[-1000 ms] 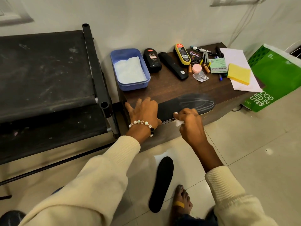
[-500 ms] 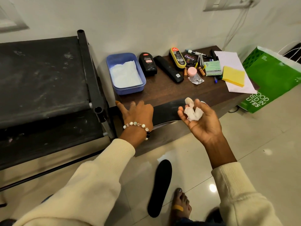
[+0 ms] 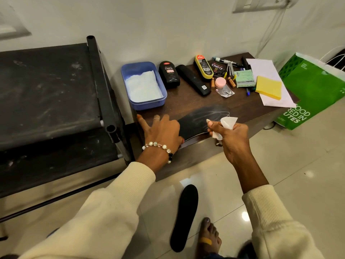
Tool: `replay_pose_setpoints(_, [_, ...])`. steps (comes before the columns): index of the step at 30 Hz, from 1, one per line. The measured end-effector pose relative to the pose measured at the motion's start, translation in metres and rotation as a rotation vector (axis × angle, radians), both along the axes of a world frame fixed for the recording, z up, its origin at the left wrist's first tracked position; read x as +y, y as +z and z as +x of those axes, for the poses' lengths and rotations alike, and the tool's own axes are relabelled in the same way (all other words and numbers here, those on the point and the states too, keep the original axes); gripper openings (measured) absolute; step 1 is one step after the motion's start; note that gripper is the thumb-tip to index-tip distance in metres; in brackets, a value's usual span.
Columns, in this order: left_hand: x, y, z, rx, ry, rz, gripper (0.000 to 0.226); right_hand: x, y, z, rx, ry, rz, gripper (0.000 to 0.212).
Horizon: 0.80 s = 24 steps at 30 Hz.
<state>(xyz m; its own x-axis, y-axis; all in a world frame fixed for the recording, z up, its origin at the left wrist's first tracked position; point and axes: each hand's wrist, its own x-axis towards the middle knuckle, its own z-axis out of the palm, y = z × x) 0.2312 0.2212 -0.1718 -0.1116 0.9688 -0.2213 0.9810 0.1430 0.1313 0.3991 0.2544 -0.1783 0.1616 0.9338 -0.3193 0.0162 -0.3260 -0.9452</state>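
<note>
Insole (image 3: 203, 118) end beneath left hand (image 3: 162, 131), tissue (image 3: 228, 121) partly inside right hand (image 3: 233, 136)

Desk (image 3: 186, 103), centre frame: dark wood grain, low sheen. Insole (image 3: 201, 118) on it: matt black, streaked with whitish smears. Tissue (image 3: 226, 123): thin white paper, crumpled. Tub (image 3: 130, 71): smooth blue plastic. Floor (image 3: 308, 174), lower right: glossy tile.
</note>
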Motion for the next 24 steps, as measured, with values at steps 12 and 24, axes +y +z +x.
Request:
replay_pose_setpoints(12, [0.001, -0.010, -0.003, -0.073, -0.106, -0.078, 0.066, 0.012, -0.013, -0.004, -0.265, 0.021, 0.019, 0.023])
replay_pose_setpoints(24, [0.002, -0.008, -0.012, -0.053, -0.167, -0.115, 0.068, 0.019, -0.024, -0.020, -1.030, 0.436, 0.177, 0.013])
